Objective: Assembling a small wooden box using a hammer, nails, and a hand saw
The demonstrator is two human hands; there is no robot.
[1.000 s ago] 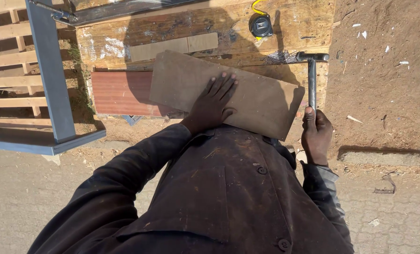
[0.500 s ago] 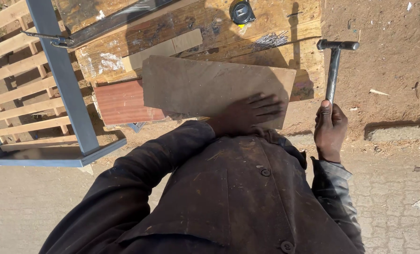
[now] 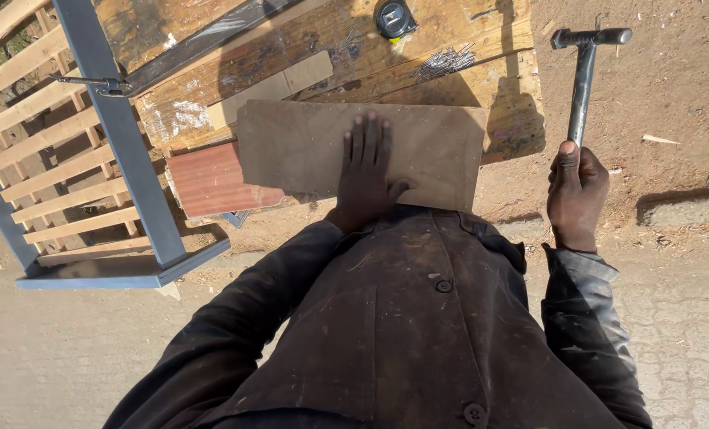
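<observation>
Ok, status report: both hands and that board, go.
Left hand flat on the brown board, pinning it to the workbench. Right hand grips a raised hammer. Nail pile and tape measure lie beyond.

Hard sun falls on my bench [image 3: 418, 56], bright and a bit washed out on the ground [image 3: 672, 103]. My head and shoulders throw a sharp, dark shadow over the board [image 3: 307, 151]. Everything is crisp, without blur; the frame [image 3: 116, 127] bows slightly toward the left edge.

Black tape measure [image 3: 395, 17], nail pile [image 3: 446, 60], blue metal frame [image 3: 116, 135] — red-brown panel [image 3: 211, 179] (partly covered)
</observation>
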